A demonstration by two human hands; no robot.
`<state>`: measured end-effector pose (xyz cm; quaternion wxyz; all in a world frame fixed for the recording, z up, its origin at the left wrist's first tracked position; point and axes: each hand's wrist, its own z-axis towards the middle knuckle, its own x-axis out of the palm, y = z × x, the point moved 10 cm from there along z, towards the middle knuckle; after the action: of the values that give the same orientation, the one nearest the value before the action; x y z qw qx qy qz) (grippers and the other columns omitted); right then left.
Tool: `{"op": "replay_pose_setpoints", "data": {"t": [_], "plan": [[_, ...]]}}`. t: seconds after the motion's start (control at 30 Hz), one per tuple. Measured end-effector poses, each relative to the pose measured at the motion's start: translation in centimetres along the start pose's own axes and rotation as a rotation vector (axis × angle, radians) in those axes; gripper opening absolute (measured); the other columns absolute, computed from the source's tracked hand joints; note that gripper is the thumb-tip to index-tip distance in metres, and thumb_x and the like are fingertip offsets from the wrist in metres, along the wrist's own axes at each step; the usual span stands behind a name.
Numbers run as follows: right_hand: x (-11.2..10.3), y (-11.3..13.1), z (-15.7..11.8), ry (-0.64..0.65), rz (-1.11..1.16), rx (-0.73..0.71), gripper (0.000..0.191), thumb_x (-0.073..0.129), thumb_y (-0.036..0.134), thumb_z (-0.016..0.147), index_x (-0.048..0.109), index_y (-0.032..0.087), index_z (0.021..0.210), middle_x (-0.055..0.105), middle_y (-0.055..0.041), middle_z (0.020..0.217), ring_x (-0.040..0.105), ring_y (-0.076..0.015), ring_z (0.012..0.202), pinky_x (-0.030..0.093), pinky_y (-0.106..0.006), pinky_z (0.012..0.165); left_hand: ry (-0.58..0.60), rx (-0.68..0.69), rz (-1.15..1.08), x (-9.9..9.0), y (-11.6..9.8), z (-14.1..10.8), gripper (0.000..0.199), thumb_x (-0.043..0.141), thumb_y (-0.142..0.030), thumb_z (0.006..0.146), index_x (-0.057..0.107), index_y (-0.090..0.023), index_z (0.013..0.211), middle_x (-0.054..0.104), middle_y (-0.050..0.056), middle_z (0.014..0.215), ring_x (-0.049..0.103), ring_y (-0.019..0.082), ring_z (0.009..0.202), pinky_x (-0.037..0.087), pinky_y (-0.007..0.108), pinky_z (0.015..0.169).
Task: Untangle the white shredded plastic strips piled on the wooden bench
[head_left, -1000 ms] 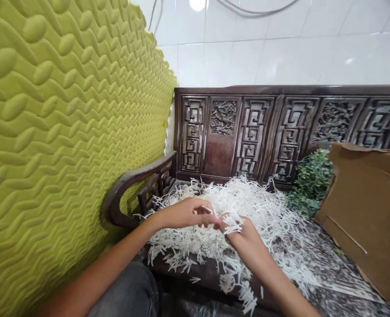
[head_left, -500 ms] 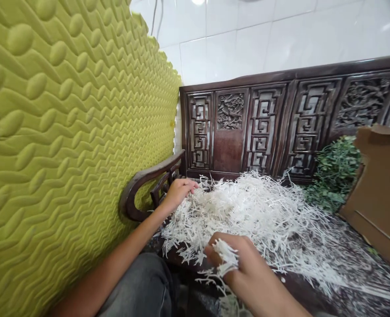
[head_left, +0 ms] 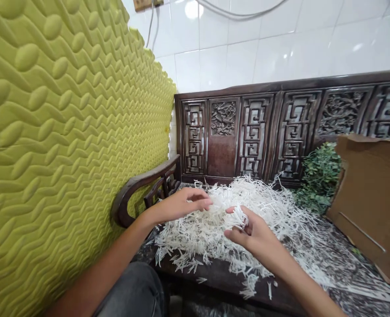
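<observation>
A wide heap of white, thin, branching plastic-looking sprigs [head_left: 257,207] lies on the dark bench seat. My left hand [head_left: 185,204] hovers over the left part of the heap, thumb and fingers a little apart, with nothing clearly held. Facing it, my right hand [head_left: 254,233] has its fingers curled round a small bunch of white sprigs [head_left: 238,218]. The tips of both hands are close together but not touching. Several loose sprigs [head_left: 249,286] hang at or lie near the seat's front edge.
A carved dark wooden backrest [head_left: 223,156] runs behind the heap, and a curved armrest [head_left: 125,198] stands at the left. Yellow-green foam mat [head_left: 66,132] rises beside it. Right of the heap are green artificial foliage [head_left: 322,171] and a cardboard box [head_left: 373,198].
My right hand has risen from the front edge up over the heap, holding white sprigs. My left hand has moved right towards it. The view has shifted slightly.
</observation>
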<state>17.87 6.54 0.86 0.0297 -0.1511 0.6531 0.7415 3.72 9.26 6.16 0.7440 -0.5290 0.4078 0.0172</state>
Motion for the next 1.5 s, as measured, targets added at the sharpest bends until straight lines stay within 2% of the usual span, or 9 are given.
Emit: {"op": "replay_pose_setpoints", "data": {"t": [0.1, 0.2, 0.33, 0.7, 1.0, 1.1, 1.27, 1.37, 1.5], "plan": [[0.2, -0.4, -0.1, -0.014, -0.02, -0.001, 0.057, 0.067, 0.036, 0.072, 0.049, 0.016, 0.123, 0.052, 0.0013, 0.07, 0.05, -0.0175, 0.063, 0.039, -0.027, 0.055, 0.057, 0.035, 0.069, 2.2, -3.2, -0.6, 0.043, 0.06, -0.05, 0.082, 0.063, -0.022, 0.114, 0.067, 0.005, 0.096, 0.061, 0.017, 0.085, 0.045, 0.027, 0.073], [1.4, -0.3, -0.3, 0.07, 0.015, -0.034, 0.068, 0.066, 0.032, 0.072, 0.039, 0.017, 0.133, 0.055, 0.0001, 0.079, 0.052, -0.0168, 0.067, 0.042, -0.027, 0.059, -0.055, 0.077, 0.192, 3.3, -4.6, -0.5, 0.061, 0.071, -0.053, 0.071, 0.058, -0.024, 0.123, 0.065, 0.007, 0.101, 0.059, 0.019, 0.083, 0.043, 0.026, 0.066], [2.0, 0.3, -1.0, 0.075, 0.128, -0.015, 0.067, 0.063, 0.032, 0.077, 0.035, 0.02, 0.136, 0.055, 0.0002, 0.082, 0.055, -0.0176, 0.075, 0.044, -0.028, 0.067, -0.166, 0.105, 0.17, 3.8, -4.0, 0.4, 0.039, 0.06, -0.049, 0.082, 0.061, -0.022, 0.11, 0.065, 0.004, 0.09, 0.057, 0.015, 0.071, 0.042, 0.025, 0.062], [1.7, 1.4, -0.6, 0.088, -0.073, -0.13, 0.036, 0.05, 0.051, 0.089, 0.062, 0.019, 0.1, 0.034, 0.005, 0.061, 0.035, -0.0127, 0.056, 0.027, -0.025, 0.052, -0.106, -0.001, -0.247, 3.2, 0.3, 0.5, 0.027, 0.062, -0.042, 0.082, 0.055, -0.017, 0.091, 0.061, -0.001, 0.069, 0.058, 0.011, 0.057, 0.047, 0.023, 0.057], [0.8, 1.0, -0.9, -0.003, -0.149, -0.102, 0.041, 0.047, 0.055, 0.09, 0.039, 0.021, 0.068, 0.027, 0.0062, 0.058, 0.027, -0.0109, 0.052, 0.021, -0.025, 0.049, -0.311, 0.145, 0.161, 2.6, -2.7, -0.6, 0.019, 0.046, -0.027, 0.093, 0.047, -0.018, 0.076, 0.05, -0.004, 0.063, 0.048, 0.01, 0.06, 0.036, 0.021, 0.061], [1.7, 2.2, -2.1, -0.001, -0.137, -0.129, 0.045, 0.045, 0.053, 0.091, 0.029, 0.022, 0.063, 0.027, 0.0053, 0.056, 0.027, -0.0111, 0.052, 0.02, -0.025, 0.049, -0.388, 0.165, 0.224, 0.7, -2.0, -0.1, 0.018, 0.043, -0.022, 0.092, 0.046, -0.018, 0.075, 0.047, -0.004, 0.063, 0.045, 0.01, 0.058, 0.033, 0.021, 0.059], [4.6, 4.4, -4.9, 0.039, -0.132, -0.235, 0.044, 0.04, 0.052, 0.093, 0.039, 0.021, 0.062, 0.044, 0.0005, 0.057, 0.041, -0.0141, 0.054, 0.026, -0.028, 0.054, -0.821, -0.124, 0.257, -8.2, 6.4, -1.8, 0.016, 0.046, -0.02, 0.088, 0.052, -0.017, 0.073, 0.049, -0.003, 0.059, 0.047, 0.011, 0.056, 0.033, 0.021, 0.057], [4.9, 3.6, -4.7, 0.045, -0.166, -0.215, 0.041, 0.041, 0.053, 0.093, 0.042, 0.022, 0.066, 0.044, 0.0002, 0.058, 0.043, -0.0152, 0.055, 0.027, -0.028, 0.053, -0.664, -0.2, 0.225, -7.5, 9.7, -1.1, 0.01, 0.056, -0.012, 0.078, 0.064, -0.015, 0.082, 0.062, 0.003, 0.078, 0.056, 0.013, 0.069, 0.041, 0.022, 0.063], [3.8, 1.9, -3.3, 0.043, -0.23, -0.131, 0.041, 0.037, 0.052, 0.095, 0.045, 0.021, 0.07, 0.035, 0.0028, 0.057, 0.036, -0.0129, 0.052, 0.024, -0.025, 0.049, -0.446, -0.024, 0.127, -3.2, 6.1, 0.0, 0.02, 0.056, -0.029, 0.085, 0.068, -0.017, 0.096, 0.063, 0.008, 0.102, 0.059, 0.016, 0.086, 0.047, 0.025, 0.07]]}}
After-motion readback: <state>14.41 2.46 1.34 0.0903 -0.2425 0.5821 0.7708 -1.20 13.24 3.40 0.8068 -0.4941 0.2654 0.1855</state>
